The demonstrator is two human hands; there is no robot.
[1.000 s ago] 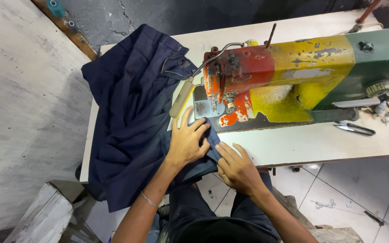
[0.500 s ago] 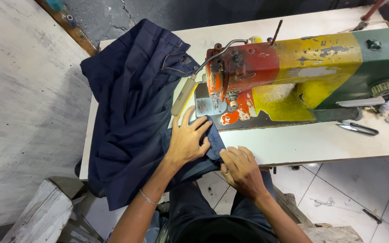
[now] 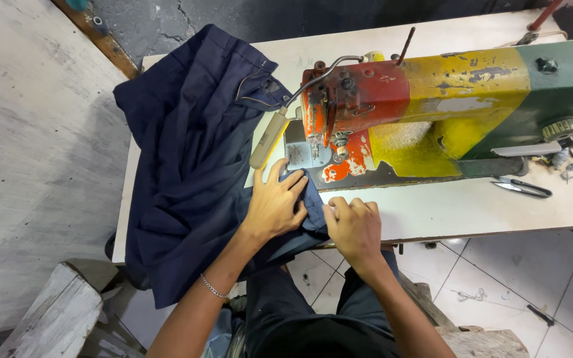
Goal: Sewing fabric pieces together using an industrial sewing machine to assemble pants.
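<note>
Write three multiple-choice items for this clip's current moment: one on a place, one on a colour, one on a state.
1. Where do the scissors lie?
A. On the table, right of the sewing machine's base
B. On the floor tiles
C. On top of the cloth

2. What colour is the cloth being handled?
A. Red
B. Dark navy blue
C. White

3. How is the left hand placed?
A. Lifted clear of the table
B. Gripping the scissors
C. Pressed flat on the cloth, fingers spread toward the needle area

Answers:
1. A, since they rest on the pale tabletop by the green end of the sewing machine.
2. B, as the draped fabric is deep blue throughout.
3. C, since the palm lies on the fabric while the right hand pinches its edge nearby.
</note>
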